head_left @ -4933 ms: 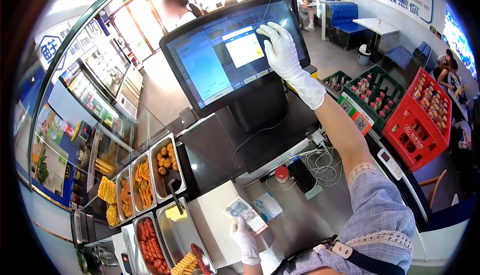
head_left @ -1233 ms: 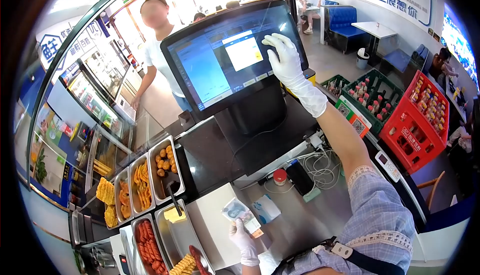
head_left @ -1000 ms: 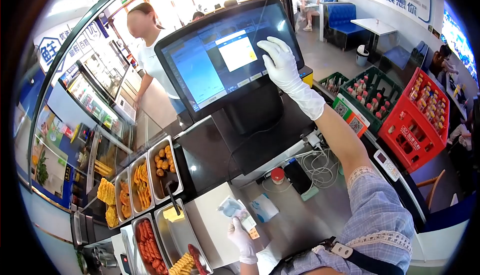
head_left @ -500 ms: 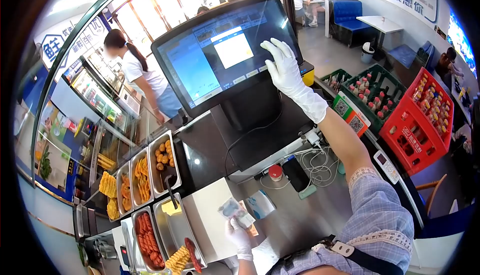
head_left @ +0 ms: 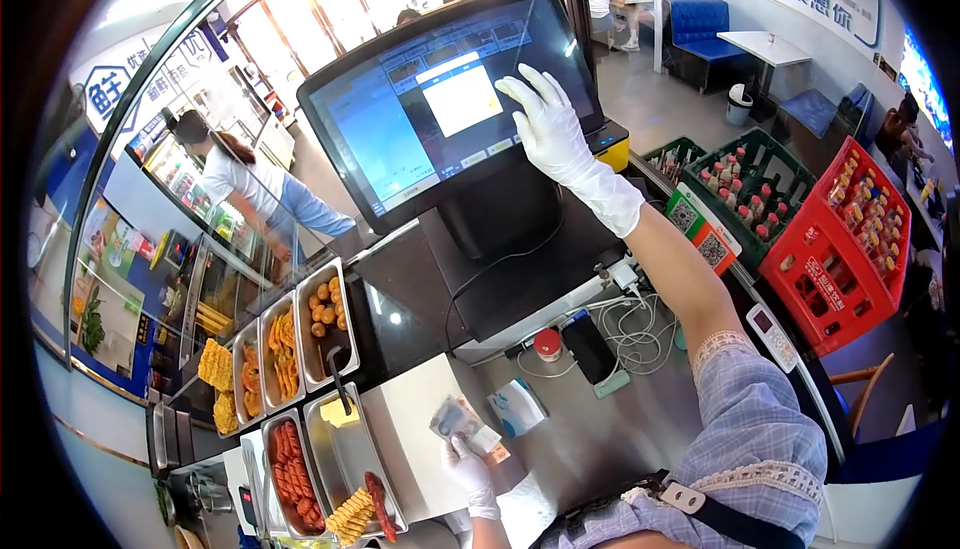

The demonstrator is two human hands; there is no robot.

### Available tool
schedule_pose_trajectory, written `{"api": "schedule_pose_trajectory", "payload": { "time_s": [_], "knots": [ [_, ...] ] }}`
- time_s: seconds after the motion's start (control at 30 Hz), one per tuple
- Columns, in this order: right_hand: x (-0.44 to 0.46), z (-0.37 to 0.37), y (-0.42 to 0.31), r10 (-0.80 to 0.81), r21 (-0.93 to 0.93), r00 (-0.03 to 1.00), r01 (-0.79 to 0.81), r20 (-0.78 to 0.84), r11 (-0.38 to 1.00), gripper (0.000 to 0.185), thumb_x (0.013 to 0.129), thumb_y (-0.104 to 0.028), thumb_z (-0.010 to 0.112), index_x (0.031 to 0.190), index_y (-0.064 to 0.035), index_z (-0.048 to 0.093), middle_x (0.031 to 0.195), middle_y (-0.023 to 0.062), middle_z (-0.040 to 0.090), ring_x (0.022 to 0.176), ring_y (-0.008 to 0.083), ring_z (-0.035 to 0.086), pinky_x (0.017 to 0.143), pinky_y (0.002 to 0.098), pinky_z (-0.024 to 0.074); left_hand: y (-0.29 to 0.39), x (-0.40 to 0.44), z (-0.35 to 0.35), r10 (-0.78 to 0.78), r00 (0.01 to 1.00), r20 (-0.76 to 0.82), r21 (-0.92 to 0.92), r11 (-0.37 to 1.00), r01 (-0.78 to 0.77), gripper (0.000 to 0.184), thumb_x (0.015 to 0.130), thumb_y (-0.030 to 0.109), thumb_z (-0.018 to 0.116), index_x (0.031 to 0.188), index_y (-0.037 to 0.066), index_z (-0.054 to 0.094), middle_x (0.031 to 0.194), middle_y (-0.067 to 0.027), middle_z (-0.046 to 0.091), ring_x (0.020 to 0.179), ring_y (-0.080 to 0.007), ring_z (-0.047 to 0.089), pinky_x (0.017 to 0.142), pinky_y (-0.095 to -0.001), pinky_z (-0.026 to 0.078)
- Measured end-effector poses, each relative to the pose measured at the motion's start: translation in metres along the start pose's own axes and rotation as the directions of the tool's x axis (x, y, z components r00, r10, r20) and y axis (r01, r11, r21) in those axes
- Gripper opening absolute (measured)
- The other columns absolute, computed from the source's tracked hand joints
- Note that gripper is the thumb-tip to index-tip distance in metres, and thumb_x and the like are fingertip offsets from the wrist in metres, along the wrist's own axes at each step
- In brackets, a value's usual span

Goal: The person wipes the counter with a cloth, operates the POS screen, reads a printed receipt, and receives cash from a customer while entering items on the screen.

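Observation:
My right hand [head_left: 550, 134], in a white glove, is raised in front of the touchscreen monitor [head_left: 400, 139], fingers apart and holding nothing. A white pop-up window shows on the lit screen near its fingertips; I cannot tell whether they touch the glass. Lower down, my gloved left hand [head_left: 468, 471] pinches several banknotes [head_left: 462, 423] above a pale board [head_left: 410, 439]. A blue-and-white packet [head_left: 517, 407] lies just right of the notes.
Metal trays on the left hold sausages [head_left: 290, 474], brown balls [head_left: 327, 309] and other fried food. A phone [head_left: 590, 349], white cables [head_left: 640, 339] and a red-lidded jar [head_left: 547, 345] lie below the monitor. Bottle crates, one red [head_left: 825, 294], stand at right; a person [head_left: 245, 184] is beyond the glass.
My right hand has shifted slightly left along the screen. My left hand and the banknotes have moved a little left. The person beyond the glass has moved left and leans forward.

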State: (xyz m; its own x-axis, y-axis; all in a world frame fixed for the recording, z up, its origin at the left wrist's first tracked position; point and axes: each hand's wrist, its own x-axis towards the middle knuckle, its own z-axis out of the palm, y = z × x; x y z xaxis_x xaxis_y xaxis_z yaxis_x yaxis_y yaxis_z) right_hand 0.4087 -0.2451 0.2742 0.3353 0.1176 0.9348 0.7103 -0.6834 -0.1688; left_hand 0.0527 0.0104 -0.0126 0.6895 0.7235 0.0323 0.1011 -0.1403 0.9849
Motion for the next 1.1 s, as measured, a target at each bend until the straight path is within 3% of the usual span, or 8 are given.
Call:
{"api": "schedule_pose_trajectory", "payload": {
  "time_s": [0.17,0.9,1.1],
  "knots": [
    [0.012,0.009,-0.003,-0.134,-0.058,0.989,0.130,-0.058,0.990,0.044,0.084,-0.005,0.058,0.127,-0.0086,0.050,0.128,0.0200,0.051,0.120,0.0394,0.046,0.104,0.0485,0.0358,0.010,-0.001,-0.001,0.028,0.999,0.015,0.017,0.999,-0.028,0.020,0.099,0.009,0.050,0.106,-0.004,0.062,0.093,-0.0084,0.067,0.083,-0.0135,0.061,0.075,-0.0268,0.049],
    [0.009,0.015,-0.002,-0.135,-0.079,0.985,0.127,-0.109,0.989,0.042,0.083,-0.004,0.059,0.124,-0.0093,0.053,0.122,0.0186,0.054,0.115,0.0391,0.049,0.101,0.0480,0.0376,0.024,-0.004,-0.001,-0.024,0.998,0.054,-0.033,0.999,0.026,0.018,0.099,0.011,0.051,0.100,-0.002,0.063,0.091,-0.0053,0.065,0.083,-0.0113,0.058,0.077,-0.0246,0.046],
    [0.001,0.011,-0.006,-0.064,-0.027,0.991,0.061,-0.113,0.998,0.040,0.085,-0.003,0.056,0.125,-0.0058,0.055,0.125,0.0167,0.053,0.119,0.0370,0.047,0.102,0.0451,0.0377,0.017,-0.002,-0.002,-0.017,0.998,0.060,-0.059,0.998,0.021,0.018,0.099,0.011,0.051,0.099,-0.002,0.063,0.090,-0.0049,0.065,0.082,-0.0106,0.057,0.077,-0.0243,0.046]
  ]
}}
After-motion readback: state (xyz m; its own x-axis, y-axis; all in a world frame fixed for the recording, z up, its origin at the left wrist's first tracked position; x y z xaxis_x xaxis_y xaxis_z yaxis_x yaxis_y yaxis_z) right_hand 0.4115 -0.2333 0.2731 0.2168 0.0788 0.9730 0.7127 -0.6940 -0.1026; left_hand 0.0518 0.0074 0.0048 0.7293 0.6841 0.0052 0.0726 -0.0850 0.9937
